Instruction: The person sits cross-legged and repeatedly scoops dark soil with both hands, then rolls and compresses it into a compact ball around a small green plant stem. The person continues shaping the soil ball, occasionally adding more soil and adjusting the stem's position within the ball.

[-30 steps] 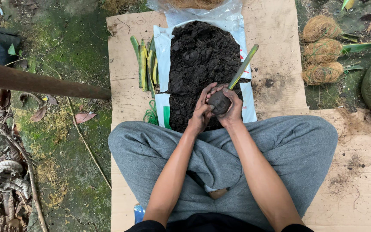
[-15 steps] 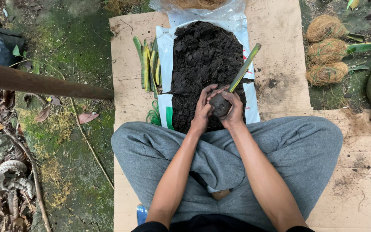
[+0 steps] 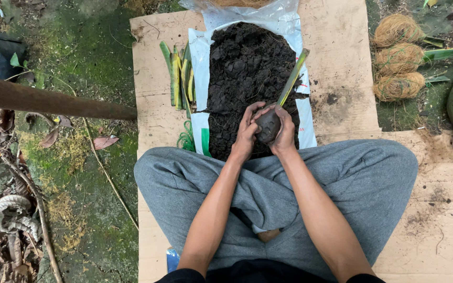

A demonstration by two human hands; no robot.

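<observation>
Soil ball [image 3: 268, 124] sits cupped between both hands at the picture's centre, just above the crossed grey-trousered legs. The left hand [image 3: 247, 128] wraps its 9 o'clock side, the right hand [image 3: 286, 131] its 3 o'clock side, both closed snugly on it. A green cutting [image 3: 292, 78] rises from it toward 1 o'clock over the loose soil heap [image 3: 247, 68] on the white sack [image 3: 200, 57]. It looks damp, soft and crumbly, so hold it around the ball, not by the stiff stem
</observation>
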